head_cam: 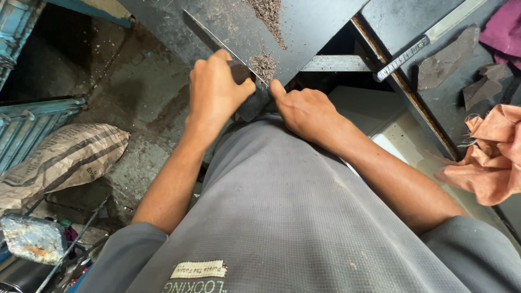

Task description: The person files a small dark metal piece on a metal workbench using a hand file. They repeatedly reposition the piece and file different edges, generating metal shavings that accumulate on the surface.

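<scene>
Head view, looking down over a grey shirt [293,217]. The left hand [217,92] is closed around a dark tool handle [239,71], fingers clamped on it; a long flat blade [209,37] extends from the fist along the edge of a dark panel [304,27] that lies on the surface. The right hand [306,111] rests just beside it, fingers curled together and thumb extended against the panel's near corner; whether it grips anything cannot be told. Two patches of brown shavings [264,64] lie on the panel, one touching the blade, suggesting that some scraping of the edge is already done; how much edge is left cannot be judged, since the panel runs out of view. A metal file [429,40] and dark offcuts [442,65] lie well apart at right, near an orange cloth [491,157]. A striped sack [65,157] lies on the floor.
</scene>
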